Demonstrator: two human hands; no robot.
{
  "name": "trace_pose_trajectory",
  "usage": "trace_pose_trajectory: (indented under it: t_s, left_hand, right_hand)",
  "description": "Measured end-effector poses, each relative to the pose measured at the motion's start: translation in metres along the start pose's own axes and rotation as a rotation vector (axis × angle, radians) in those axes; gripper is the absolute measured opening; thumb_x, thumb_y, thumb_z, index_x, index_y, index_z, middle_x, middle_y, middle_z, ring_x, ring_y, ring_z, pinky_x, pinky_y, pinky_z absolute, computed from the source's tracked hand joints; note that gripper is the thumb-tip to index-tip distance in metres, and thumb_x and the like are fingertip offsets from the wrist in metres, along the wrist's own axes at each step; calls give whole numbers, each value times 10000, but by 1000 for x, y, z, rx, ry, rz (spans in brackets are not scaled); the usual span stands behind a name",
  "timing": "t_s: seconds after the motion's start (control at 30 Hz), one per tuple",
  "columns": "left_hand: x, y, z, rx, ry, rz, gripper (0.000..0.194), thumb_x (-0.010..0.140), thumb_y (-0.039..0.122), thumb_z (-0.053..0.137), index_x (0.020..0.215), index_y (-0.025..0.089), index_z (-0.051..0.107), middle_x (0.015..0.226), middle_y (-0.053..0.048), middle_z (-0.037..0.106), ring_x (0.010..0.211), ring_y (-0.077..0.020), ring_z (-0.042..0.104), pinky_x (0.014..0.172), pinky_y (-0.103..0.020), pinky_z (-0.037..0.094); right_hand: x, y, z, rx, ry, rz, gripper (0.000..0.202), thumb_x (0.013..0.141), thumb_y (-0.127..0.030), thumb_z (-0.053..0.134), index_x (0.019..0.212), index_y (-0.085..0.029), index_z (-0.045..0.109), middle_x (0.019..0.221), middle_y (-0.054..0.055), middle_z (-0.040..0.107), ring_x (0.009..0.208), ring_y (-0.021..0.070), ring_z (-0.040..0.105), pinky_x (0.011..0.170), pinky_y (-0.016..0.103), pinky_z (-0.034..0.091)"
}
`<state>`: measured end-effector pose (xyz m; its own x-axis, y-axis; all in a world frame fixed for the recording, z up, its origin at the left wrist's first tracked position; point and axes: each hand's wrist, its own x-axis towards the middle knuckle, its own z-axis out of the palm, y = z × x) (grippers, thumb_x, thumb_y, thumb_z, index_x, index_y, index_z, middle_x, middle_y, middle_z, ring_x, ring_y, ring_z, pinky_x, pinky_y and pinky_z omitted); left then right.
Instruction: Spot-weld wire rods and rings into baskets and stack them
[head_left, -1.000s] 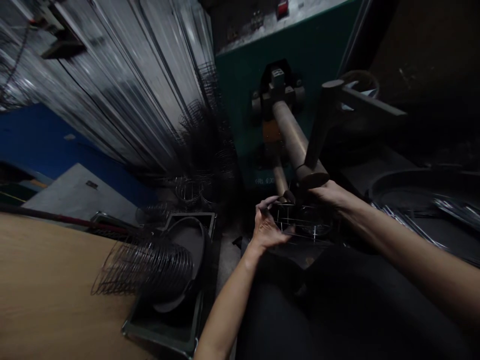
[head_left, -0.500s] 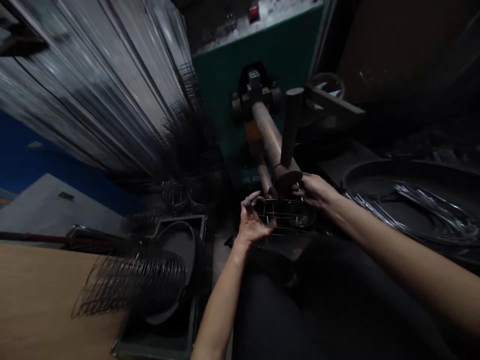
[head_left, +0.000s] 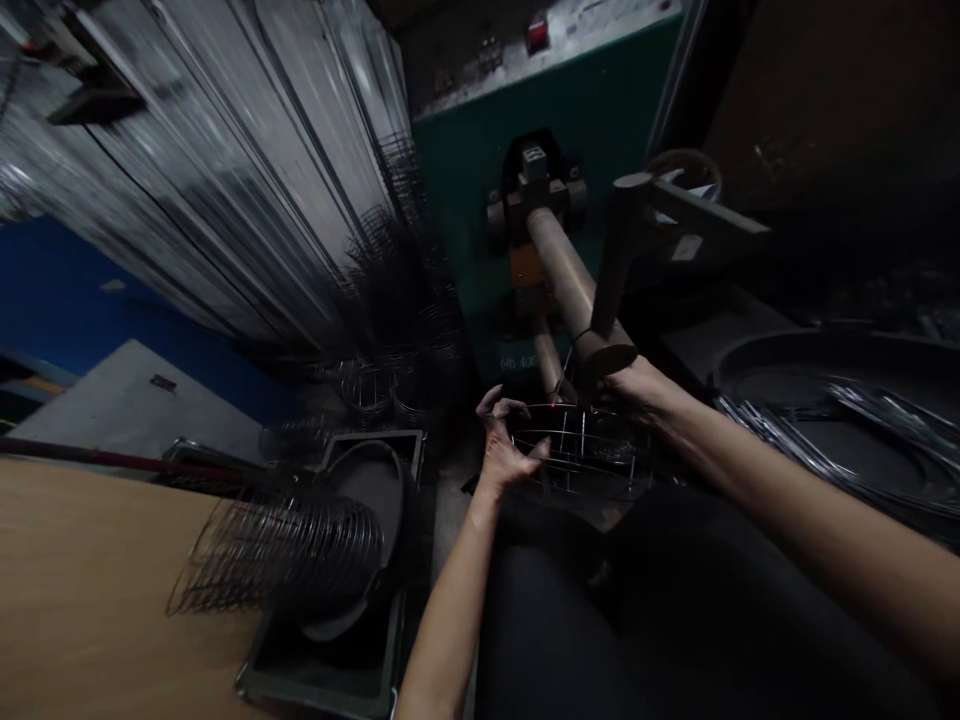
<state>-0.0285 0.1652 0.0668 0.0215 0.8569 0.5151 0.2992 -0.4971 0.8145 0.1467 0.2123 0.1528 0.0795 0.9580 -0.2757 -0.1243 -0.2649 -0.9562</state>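
A round wire frame (head_left: 574,462) of thin shiny rods sits under the metal arm (head_left: 574,270) of a green machine (head_left: 480,150). At its left side, my left hand (head_left: 506,455) curls its fingers and thumb around the wires. My right hand (head_left: 637,388) is at the frame's far right side, close to the end of the upper arm. Its fingertips are largely hidden behind that arm. A thinner lower rod (head_left: 549,355) reaches down to the frame's upper wire, where a small red glow shows.
On the right stands a large round tray (head_left: 757,350) with bundles of bent wire (head_left: 795,440). To the left, a stack of wire rings (head_left: 300,550) lies by a dark basin (head_left: 386,480) and a wooden board (head_left: 90,580). More wire frames (head_left: 367,385) stand behind.
The view has shifted, so the machine appears farther right. The wire frame has turned or shifted between my hands, and my right hand has slipped further behind the arm. A red glow has appeared.
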Motion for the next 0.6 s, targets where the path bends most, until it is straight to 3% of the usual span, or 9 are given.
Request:
trace_pose_trajectory:
  t_s: [0.23, 0.37, 0.5, 0.6]
  left_hand:
    - [6, -1, -3, -70, 9, 50, 800, 637, 241, 698, 1253, 230, 187, 950, -32, 502, 845, -179, 536, 815, -379, 472]
    - [8, -7, -5, -97, -22, 76, 789, 658, 251, 678, 1265, 231, 174, 923, -20, 503, 830, -167, 526, 786, -354, 474]
    - [13, -13, -9, -41, -87, 112, 772, 672, 250, 666, 1269, 237, 177, 934, -23, 501, 833, -165, 527, 766, -340, 482]
    - [19, -14, -10, 25, -124, 151, 774, 669, 229, 665, 1271, 238, 178, 970, -34, 510, 894, -185, 549, 831, -380, 483]
  right_hand:
    - [14, 10, 3, 26, -73, -67, 247, 601, -178, 705, 625, -182, 460, 464, -47, 459, 374, 64, 382, 341, 176, 301]
    - [14, 10, 3, 30, -48, -51, 280, 599, -225, 752, 662, -180, 482, 487, -47, 470, 405, 70, 418, 370, 176, 348]
    - [21, 0, -1, 5, -40, -11, 274, 594, -222, 778, 639, -169, 513, 504, -21, 493, 441, 89, 466, 392, 185, 372]
    - [34, -18, -6, -54, -53, 62, 247, 673, -269, 740, 614, -176, 519, 487, -10, 476, 420, 93, 441, 369, 188, 332]
